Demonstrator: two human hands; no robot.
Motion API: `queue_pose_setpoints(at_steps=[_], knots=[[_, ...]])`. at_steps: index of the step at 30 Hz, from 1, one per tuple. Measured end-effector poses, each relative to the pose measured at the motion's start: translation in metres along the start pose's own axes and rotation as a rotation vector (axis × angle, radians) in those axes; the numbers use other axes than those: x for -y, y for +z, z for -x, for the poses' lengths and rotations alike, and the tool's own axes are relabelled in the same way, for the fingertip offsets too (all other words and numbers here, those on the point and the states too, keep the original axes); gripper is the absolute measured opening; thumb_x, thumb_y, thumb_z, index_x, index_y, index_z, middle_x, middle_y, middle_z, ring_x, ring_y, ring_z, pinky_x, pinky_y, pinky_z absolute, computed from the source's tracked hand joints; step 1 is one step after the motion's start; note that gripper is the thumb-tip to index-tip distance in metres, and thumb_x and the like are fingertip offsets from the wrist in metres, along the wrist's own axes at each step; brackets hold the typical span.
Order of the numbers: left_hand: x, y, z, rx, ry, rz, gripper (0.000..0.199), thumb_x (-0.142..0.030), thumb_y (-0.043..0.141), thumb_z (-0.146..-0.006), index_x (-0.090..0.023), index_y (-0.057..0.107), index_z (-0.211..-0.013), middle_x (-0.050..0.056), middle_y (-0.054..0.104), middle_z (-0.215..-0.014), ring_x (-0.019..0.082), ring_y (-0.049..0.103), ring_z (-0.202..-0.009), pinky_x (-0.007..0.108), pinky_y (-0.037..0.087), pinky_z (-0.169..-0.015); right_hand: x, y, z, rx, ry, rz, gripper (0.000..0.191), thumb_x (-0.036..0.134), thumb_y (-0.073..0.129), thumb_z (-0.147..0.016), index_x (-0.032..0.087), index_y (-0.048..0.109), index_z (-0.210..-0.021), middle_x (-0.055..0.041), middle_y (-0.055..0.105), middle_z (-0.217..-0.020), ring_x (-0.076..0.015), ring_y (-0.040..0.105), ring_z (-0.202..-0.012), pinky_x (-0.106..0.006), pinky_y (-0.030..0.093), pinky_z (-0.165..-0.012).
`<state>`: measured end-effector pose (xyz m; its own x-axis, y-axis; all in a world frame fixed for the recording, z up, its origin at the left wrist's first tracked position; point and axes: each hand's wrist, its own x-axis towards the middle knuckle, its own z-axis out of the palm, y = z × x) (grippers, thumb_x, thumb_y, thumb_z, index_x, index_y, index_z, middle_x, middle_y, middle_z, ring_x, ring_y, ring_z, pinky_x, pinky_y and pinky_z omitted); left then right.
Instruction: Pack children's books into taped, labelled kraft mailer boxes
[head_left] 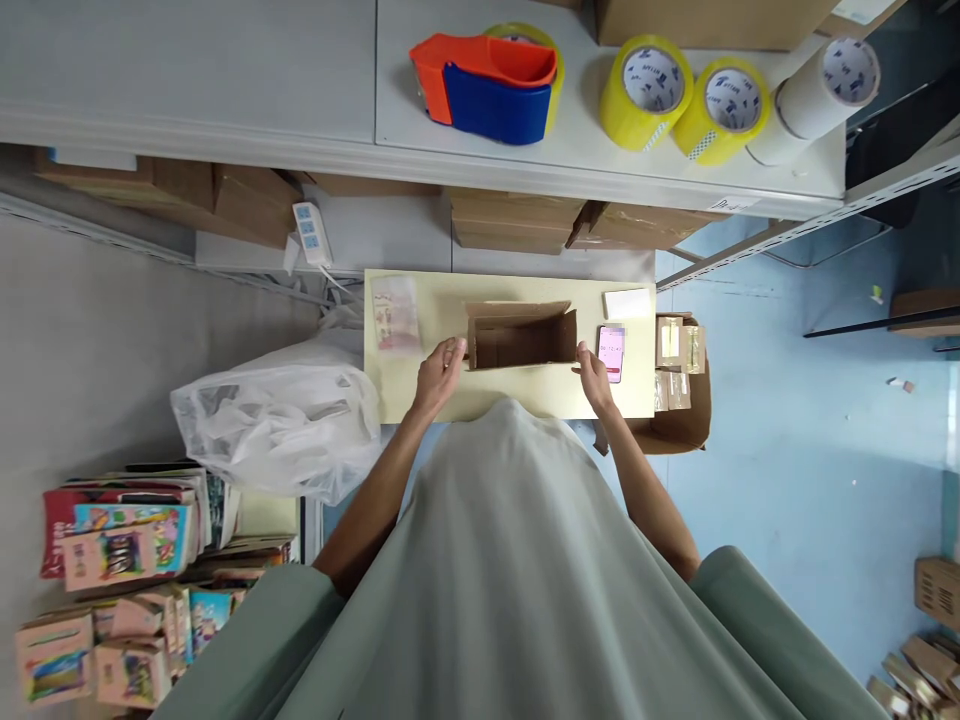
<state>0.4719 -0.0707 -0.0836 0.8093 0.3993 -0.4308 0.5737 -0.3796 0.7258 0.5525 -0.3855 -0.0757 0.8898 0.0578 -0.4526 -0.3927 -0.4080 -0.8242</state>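
Observation:
A small cardboard box (517,352), its top open toward me, rests on the pale yellow table (495,400). My left hand (441,374) has its fingers closed at the box's near left corner. At the near right corner, my right hand (592,376) pinches the cardboard edge between thumb and fingers. Inside the box I see only brown walls and shadow. A phone (611,352) with a timer on a pink screen lies just right of my right hand. Behind it is a white flat box (628,304). A printed plastic packet (396,314) lies at the table's left end.
On the shelf (285,80) stand an orange and blue tape dispenser (487,85) and yellow tape rolls (646,92). A white plastic bag (277,420) hangs left of the table, above book stacks (127,540). An open carton (694,430) with small packed boxes adjoins the right side.

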Motion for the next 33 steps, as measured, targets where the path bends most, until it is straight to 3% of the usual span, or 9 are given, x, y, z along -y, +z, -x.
queue_pose_setpoints(at_steps=[4, 8, 11, 16, 24, 27, 30, 33], knots=[[0.001, 0.004, 0.006, -0.007, -0.042, -0.021, 0.048, -0.059, 0.070, -0.103, -0.020, 0.076, -0.131, 0.010, 0.086, -0.105, 0.029, 0.080, -0.111, 0.035, 0.056, -0.101, -0.004, 0.000, 0.001, -0.016, -0.010, 0.052, 0.080, 0.094, 0.066, -0.087, 0.019, 0.075, -0.113, -0.0184, 0.083, -0.121, -0.0359, 0.075, -0.124, -0.048, 0.063, -0.105], [0.007, 0.001, 0.001, -0.094, -0.050, 0.001, 0.034, -0.049, 0.059, -0.106, -0.022, 0.079, -0.111, 0.008, 0.085, -0.104, 0.025, 0.079, -0.102, 0.032, 0.057, -0.094, -0.013, -0.004, -0.005, -0.032, -0.030, 0.067, 0.068, 0.089, 0.067, -0.087, 0.022, 0.070, -0.100, -0.0147, 0.082, -0.105, -0.0320, 0.077, -0.107, -0.045, 0.063, -0.098], [0.017, -0.004, -0.009, -0.181, -0.052, -0.007, 0.024, -0.039, 0.060, -0.101, -0.022, 0.078, -0.102, 0.008, 0.085, -0.105, 0.024, 0.078, -0.100, 0.032, 0.057, -0.095, -0.025, -0.007, -0.011, -0.053, -0.008, 0.057, 0.062, 0.087, 0.068, -0.086, 0.026, 0.063, -0.091, -0.0083, 0.078, -0.093, -0.0272, 0.073, -0.096, -0.042, 0.064, -0.089], [0.038, 0.000, -0.027, -0.160, -0.104, 0.060, 0.021, -0.038, 0.066, -0.095, -0.021, 0.077, -0.099, 0.010, 0.085, -0.107, 0.025, 0.077, -0.103, 0.032, 0.059, -0.095, -0.039, -0.009, -0.017, -0.035, 0.046, 0.012, 0.065, 0.090, 0.072, -0.082, 0.028, 0.050, -0.078, -0.0009, 0.068, -0.076, -0.0225, 0.067, -0.086, -0.041, 0.065, -0.086], [0.051, 0.008, -0.035, -0.129, -0.096, 0.192, 0.031, -0.050, 0.069, -0.093, -0.020, 0.075, -0.096, 0.011, 0.083, -0.104, 0.027, 0.077, -0.104, 0.035, 0.060, -0.097, -0.036, -0.010, -0.016, -0.014, 0.086, -0.010, 0.071, 0.094, 0.075, -0.076, 0.026, 0.055, -0.078, -0.0024, 0.071, -0.080, -0.0218, 0.070, -0.089, -0.041, 0.065, -0.090], [0.054, 0.001, -0.038, -0.099, -0.045, 0.278, 0.040, -0.059, 0.067, -0.096, -0.019, 0.074, -0.097, 0.011, 0.082, -0.101, 0.027, 0.077, -0.100, 0.036, 0.061, -0.095, -0.031, -0.012, -0.013, -0.068, 0.055, 0.025, 0.069, 0.093, 0.072, -0.080, 0.025, 0.060, -0.086, -0.0041, 0.074, -0.084, -0.0239, 0.073, -0.093, -0.041, 0.066, -0.088], [0.061, -0.010, -0.051, -0.067, -0.073, 0.352, 0.043, -0.059, 0.058, -0.104, -0.019, 0.072, -0.103, 0.013, 0.082, -0.105, 0.025, 0.078, -0.096, 0.036, 0.062, -0.090, -0.024, -0.015, -0.009, -0.143, 0.023, 0.036, 0.072, 0.092, 0.070, -0.082, 0.023, 0.069, -0.102, -0.0105, 0.081, -0.102, -0.0274, 0.076, -0.101, -0.044, 0.067, -0.090], [0.070, -0.028, -0.075, -0.189, -0.182, 0.221, 0.025, -0.044, 0.066, -0.102, -0.020, 0.069, -0.108, 0.013, 0.080, -0.120, 0.025, 0.078, -0.106, 0.038, 0.061, -0.101, -0.015, -0.019, -0.001, -0.213, -0.003, 0.044, 0.073, 0.088, 0.071, -0.084, 0.021, 0.074, -0.110, -0.0158, 0.082, -0.115, -0.0303, 0.078, -0.109, -0.048, 0.067, -0.096]])
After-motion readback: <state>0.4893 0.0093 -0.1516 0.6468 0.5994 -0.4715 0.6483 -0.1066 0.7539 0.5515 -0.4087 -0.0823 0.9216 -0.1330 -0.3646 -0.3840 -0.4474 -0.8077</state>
